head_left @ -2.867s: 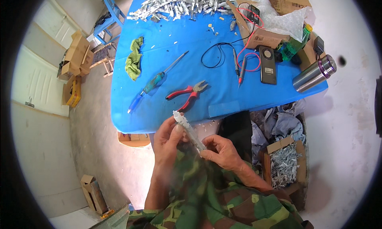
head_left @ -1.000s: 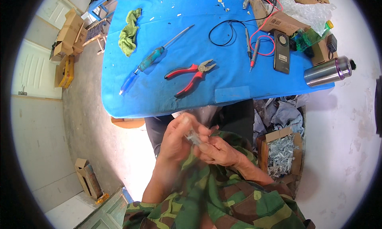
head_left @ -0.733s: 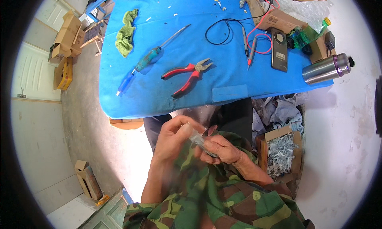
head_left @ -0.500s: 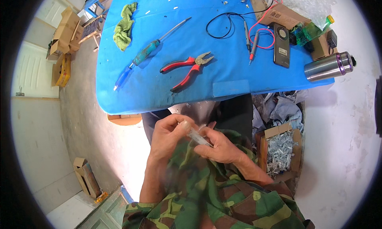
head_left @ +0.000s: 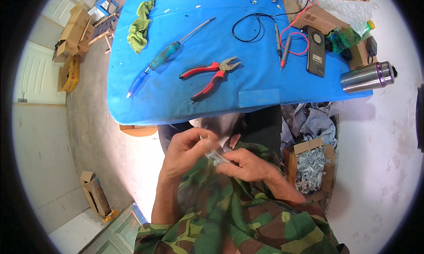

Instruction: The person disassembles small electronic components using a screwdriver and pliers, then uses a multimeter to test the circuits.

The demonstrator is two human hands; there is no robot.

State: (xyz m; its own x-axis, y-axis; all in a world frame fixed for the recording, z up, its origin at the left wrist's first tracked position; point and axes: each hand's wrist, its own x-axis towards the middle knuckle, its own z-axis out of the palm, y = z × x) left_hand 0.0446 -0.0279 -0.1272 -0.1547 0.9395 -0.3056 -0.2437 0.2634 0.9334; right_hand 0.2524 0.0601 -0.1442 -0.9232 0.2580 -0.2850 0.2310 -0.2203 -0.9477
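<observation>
Over my lap, my left hand (head_left: 187, 151) and my right hand (head_left: 248, 165) are both closed on a small translucent, whitish plastic piece (head_left: 214, 158). Its exact kind is too blurred to tell. The left thumb and forefinger pinch its upper end; the right thumb and fingers hold its lower end. Just beyond my right hand a small reddish-brown piece (head_left: 235, 140) shows. On the blue-covered table (head_left: 168, 110) ahead lie red-handled pliers (head_left: 212, 75), jaws apart, and a screwdriver (head_left: 165, 56) with a blue-green handle.
A green cloth (head_left: 140, 26) lies at the table's far left. Toward the right are meter probes (head_left: 285, 53) with black and red leads, a dark phone (head_left: 316, 51), a steel flask (head_left: 367, 77) and a green bottle (head_left: 353, 37). A carton of metallic-looking scraps (head_left: 310, 170) stands right of my lap.
The plastic piece has turned and shows less of its length between my hands. My left hand has shifted slightly left and down; both hands keep hold.
</observation>
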